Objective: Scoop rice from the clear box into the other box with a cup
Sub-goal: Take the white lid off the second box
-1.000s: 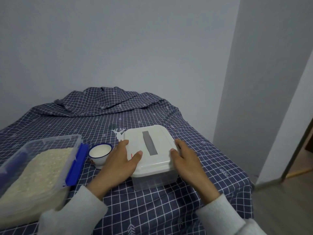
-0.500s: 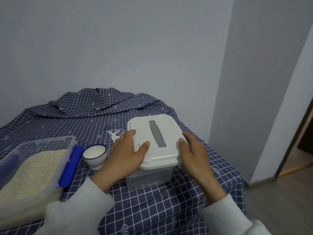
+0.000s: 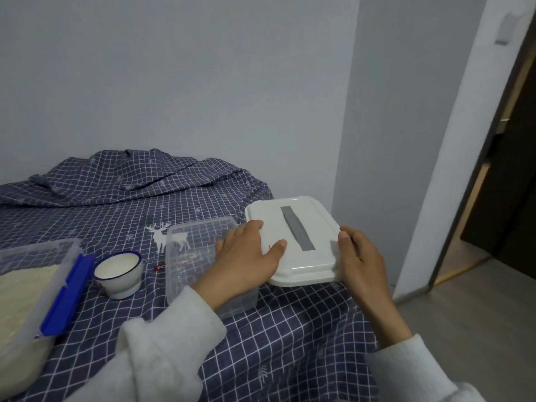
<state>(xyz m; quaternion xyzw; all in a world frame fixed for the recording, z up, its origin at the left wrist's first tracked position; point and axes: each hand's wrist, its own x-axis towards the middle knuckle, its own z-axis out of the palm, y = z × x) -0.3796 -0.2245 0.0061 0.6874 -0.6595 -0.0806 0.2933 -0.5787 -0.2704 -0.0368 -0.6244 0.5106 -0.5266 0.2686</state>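
Observation:
A white lid (image 3: 301, 227) with a grey strip is held off its box, to the right of it, over the table's right edge. My left hand (image 3: 246, 256) grips the lid's left side and my right hand (image 3: 359, 253) grips its right side. The small clear box (image 3: 191, 248) stands open and holds nothing. A white cup with a blue rim (image 3: 119, 271) stands left of that box. The large clear box with rice (image 3: 26, 288) and a blue clasp sits at the far left, partly cut off by the frame.
A dark blue checked cloth (image 3: 275, 343) covers the table and bunches up at the back by the grey wall. The table ends just right of the lid, with wooden floor (image 3: 475, 314) and a doorway beyond.
Both hands have lifted the white lid off the small clear box and carried it to the right. The box now stands uncovered. The camera view shifted right.

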